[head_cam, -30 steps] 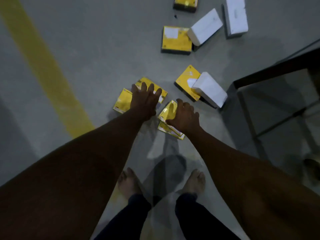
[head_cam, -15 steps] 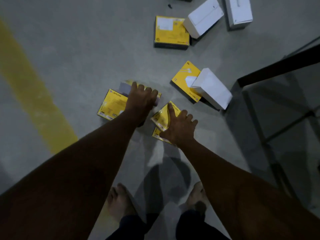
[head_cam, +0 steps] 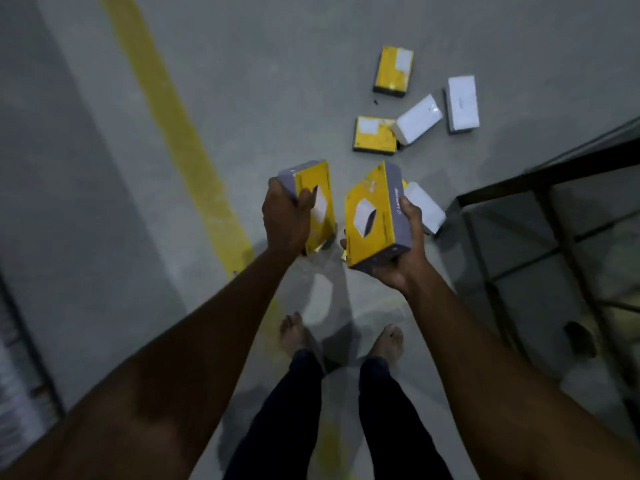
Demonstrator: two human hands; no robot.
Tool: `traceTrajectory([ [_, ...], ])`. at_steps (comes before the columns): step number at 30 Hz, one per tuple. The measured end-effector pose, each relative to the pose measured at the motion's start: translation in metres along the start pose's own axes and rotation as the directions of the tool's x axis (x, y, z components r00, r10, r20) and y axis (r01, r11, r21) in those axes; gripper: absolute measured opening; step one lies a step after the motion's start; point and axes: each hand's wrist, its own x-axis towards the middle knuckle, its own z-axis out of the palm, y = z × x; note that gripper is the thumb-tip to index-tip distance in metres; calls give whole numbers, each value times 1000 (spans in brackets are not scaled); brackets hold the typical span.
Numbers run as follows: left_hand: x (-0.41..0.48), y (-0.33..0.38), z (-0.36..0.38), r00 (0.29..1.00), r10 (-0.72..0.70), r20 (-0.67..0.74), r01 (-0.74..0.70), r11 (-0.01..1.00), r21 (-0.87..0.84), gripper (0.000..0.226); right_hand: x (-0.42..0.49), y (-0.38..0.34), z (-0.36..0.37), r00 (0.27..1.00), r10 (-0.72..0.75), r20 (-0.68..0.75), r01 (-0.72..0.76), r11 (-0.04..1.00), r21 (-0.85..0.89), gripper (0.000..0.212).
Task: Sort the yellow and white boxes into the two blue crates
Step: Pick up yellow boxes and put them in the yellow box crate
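Two yellow boxes (head_cam: 370, 216) held (long axes pointing away).

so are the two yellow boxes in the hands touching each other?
Apart. The head view shows grey floor between the left box and the right box.

This looks like a warehouse or storeroom. The floor (head_cam: 277, 64) is bare grey concrete, and a broad yellow painted line (head_cam: 180, 143) runs across it, the kind that marks aisles in industrial halls. Right of the line, small yellow boxes (head_cam: 375, 133) and white boxes (head_cam: 463, 102) of packaged goods lie scattered straight on the concrete. Further right of the line stands a dark metal frame (head_cam: 554, 174) of bare welded bars. The light is dim.
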Motion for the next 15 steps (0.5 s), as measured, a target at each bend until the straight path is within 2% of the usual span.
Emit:
traceTrajectory([
  [2, -17, 35, -55, 983, -172, -68, 164, 980, -113, 47, -41, -3, 48, 995, 37, 91, -36, 999, -14, 85],
  [5, -43, 83, -133, 912, -396, -108, 341, 878, -336, 40, -105, -9, 122, 972, 100, 214, -83, 993, -89, 97],
  [7, -63, 108, -180, 890, -441, -116, 350, 823, -446, 30, -140, -10, 168, 943, 155, 293, -121, 984, -133, 104],
  [10, -93, 136, -247, 887, -451, -98, 321, 755, -572, 48, -182, -7, 223, 913, 212, 348, -137, 964, -229, 105],
  [12, -116, 143, -284, 880, -469, -75, 315, 695, -646, 49, -204, -1, 254, 902, 223, 370, -115, 949, -293, 97],
  [15, -155, 143, -331, 859, -502, -97, 260, 593, -762, 32, -234, 9, 294, 894, 203, 400, -19, 908, -418, 75],
])
